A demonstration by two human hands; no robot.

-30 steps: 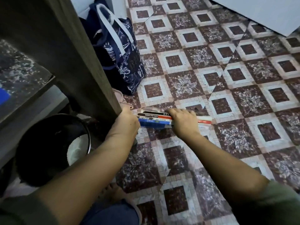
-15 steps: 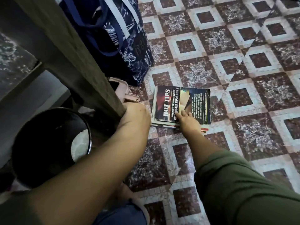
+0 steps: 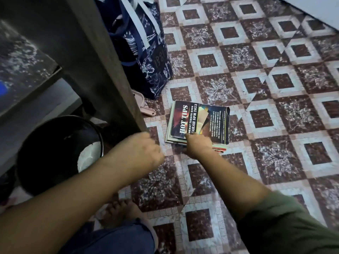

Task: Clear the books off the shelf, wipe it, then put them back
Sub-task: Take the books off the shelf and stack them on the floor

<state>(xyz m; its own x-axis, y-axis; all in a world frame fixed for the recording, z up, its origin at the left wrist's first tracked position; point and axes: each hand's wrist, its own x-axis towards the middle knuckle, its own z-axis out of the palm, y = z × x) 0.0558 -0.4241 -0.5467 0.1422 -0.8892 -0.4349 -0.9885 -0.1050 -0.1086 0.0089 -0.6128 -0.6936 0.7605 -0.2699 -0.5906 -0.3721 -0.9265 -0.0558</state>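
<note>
Stack of thin glossy paperback books (image 3: 200,123): now flat on floor, right hand (image 3: 199,146) resting at edge; left hand (image 3: 141,151) withdrawn, loosely curled, empty; clearing advances.

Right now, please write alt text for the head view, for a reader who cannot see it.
A stack of books lies flat on the tiled floor, the right hand at its near edge. The left hand, blurred, is beside a dark wooden panel; a blue bag stands behind.

books (image 3: 200,121) stacked on floor (image 3: 275,162), bag (image 3: 146,57) behind, bin (image 3: 55,153) left
</note>
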